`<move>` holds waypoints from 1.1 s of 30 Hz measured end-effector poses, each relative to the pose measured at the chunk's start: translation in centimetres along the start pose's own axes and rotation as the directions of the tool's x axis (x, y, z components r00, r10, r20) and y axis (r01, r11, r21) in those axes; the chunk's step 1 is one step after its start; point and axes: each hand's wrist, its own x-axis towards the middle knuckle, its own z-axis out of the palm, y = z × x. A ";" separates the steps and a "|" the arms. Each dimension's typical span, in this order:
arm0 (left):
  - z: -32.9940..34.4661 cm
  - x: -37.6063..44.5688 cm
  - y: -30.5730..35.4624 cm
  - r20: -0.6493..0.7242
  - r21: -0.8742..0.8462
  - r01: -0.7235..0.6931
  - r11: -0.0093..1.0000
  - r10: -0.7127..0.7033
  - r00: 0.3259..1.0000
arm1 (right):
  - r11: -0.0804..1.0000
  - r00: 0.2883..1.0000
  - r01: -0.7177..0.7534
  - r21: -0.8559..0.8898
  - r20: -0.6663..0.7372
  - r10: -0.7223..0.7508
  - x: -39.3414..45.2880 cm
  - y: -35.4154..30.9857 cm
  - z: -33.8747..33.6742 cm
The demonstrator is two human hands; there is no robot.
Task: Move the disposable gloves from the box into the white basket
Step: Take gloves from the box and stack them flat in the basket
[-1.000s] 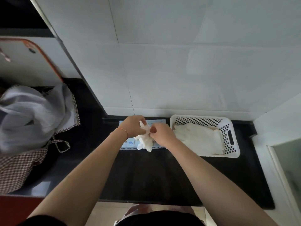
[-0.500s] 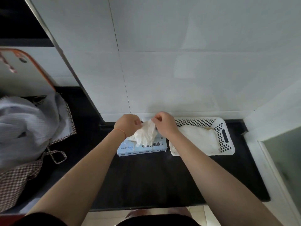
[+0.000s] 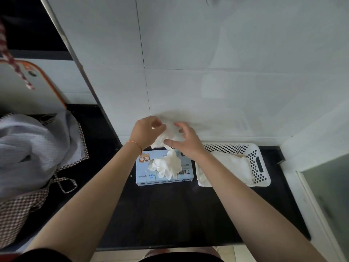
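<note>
Left hand (image 3: 145,131) is pinching a crumpled white glove (image 3: 166,138) above the box (image 3: 164,176); right hand (image 3: 186,140) fingers are spread loose against it. Box lettering below the fingers is showing blurred, unreadable. More gloves are lying in the white basket (image 3: 262,167) right of the fingers.

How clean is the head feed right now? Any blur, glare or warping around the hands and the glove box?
Head view: dim and bluish, no glare; the crumpled white glove blurs between the left hand and right hand; the light-blue cardboard glove box and white perforated plastic basket are sharp; wide-angle bend slants the wall tiles; a soft shadow falls behind the hands.
</note>
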 end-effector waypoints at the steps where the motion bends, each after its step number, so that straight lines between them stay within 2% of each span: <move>1: 0.0 0.1 0.6 0.046 -0.028 -0.005 1.000 0.007 0.999 | 1.000 1.000 0.029 0.002 -0.002 -0.029 0.0 -0.3 -0.1; 4: 0.2 0.3 2.1 0.153 -0.117 0.049 0.992 -0.030 0.988 | 0.999 0.999 0.035 -0.009 -0.015 -0.035 0.3 -1.1 -0.7; 7: 0.4 0.3 2.5 0.254 -0.237 0.146 0.961 -0.084 0.964 | 0.994 0.997 -0.020 0.111 -0.068 0.028 -0.1 -1.8 -2.0; 10: 0.7 -0.1 2.1 0.480 -0.363 0.298 0.883 -0.097 0.872 | 0.971 0.980 -0.107 0.215 -0.142 0.139 -0.4 -1.6 -3.4; 11: 0.9 -0.3 2.0 0.513 -0.372 0.320 0.871 -0.095 0.853 | 0.963 0.972 -0.131 0.237 -0.160 0.172 -0.4 -1.4 -4.0; 15: 1.7 -0.4 2.2 0.457 -0.338 0.345 0.876 -0.168 0.873 | 0.934 0.925 -0.278 0.226 -0.200 0.324 -1.1 0.4 -6.4; 17: 2.3 -0.2 2.6 0.430 -0.350 0.368 0.862 -0.201 0.880 | 0.926 0.895 -0.343 0.157 -0.245 0.373 -1.4 1.3 -7.3; 20: 3.5 -0.2 4.1 0.417 -0.333 0.389 0.859 -0.236 0.878 | 0.934 0.866 -0.357 0.003 -0.374 0.332 -1.9 1.9 -8.2; 21: 4.1 -0.3 4.9 0.416 -0.328 0.396 0.858 -0.245 0.876 | 0.946 0.878 -0.323 0.016 -0.369 0.306 -2.1 1.7 -8.5; 23: 5.5 -0.6 6.6 0.418 -0.396 0.441 0.805 -0.269 0.868 | 0.965 0.935 -0.257 0.057 -0.238 0.264 -2.6 0.9 -9.0; 25: 6.6 -1.0 8.2 0.503 -0.540 0.549 0.637 -0.279 0.818 | 0.966 0.964 -0.256 0.026 -0.061 0.257 -3.3 0.3 -9.5; 27: 7.4 -1.2 9.2 0.652 -0.567 0.622 0.540 -0.167 0.740 | 0.965 0.965 -0.261 -0.007 -0.024 0.261 -3.7 0.6 -10.1; 30: 8.3 -1.5 10.2 0.797 -0.483 0.668 0.566 -0.032 0.603 | 0.964 0.965 -0.253 -0.081 -0.087 0.246 -4.1 1.4 -11.6; 33: 8.9 -1.3 10.4 0.842 -0.445 0.678 0.586 0.015 0.539 | 0.965 0.961 -0.258 -0.048 -0.118 0.251 -4.6 1.7 -13.1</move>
